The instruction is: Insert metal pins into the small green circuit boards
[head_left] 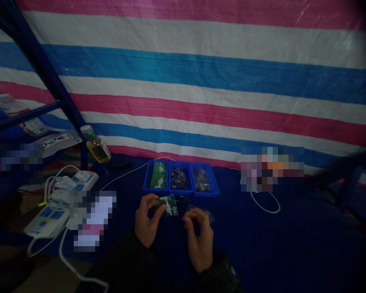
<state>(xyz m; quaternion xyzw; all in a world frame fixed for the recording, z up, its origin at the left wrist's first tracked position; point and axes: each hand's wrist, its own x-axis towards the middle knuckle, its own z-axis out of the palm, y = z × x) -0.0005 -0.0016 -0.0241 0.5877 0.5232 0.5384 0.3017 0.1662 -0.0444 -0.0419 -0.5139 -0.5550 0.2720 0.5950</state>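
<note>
My left hand (148, 219) pinches a small green-and-clear plastic packet (170, 204) between thumb and fingers. To its right, my right hand (199, 238) has its fingers curled together, with a clear plastic bag (210, 215) just behind them; whether the fingertips grip it is unclear. Three blue trays stand side by side beyond my hands. The left tray (146, 183) has green packets, the middle tray (180, 192) has many metal pins, and the right tray (215, 189) has clear bags. Some thin metal pins (183, 198) lie in front of the middle tray.
White power strips (45, 223) with plugs and cables lie at the left, near a pixelated bright object (99, 215). A capped bottle (97, 148) stands by the blue frame (70, 110). Pixelated items (266, 169) and a white cable loop (265, 209) are at the right.
</note>
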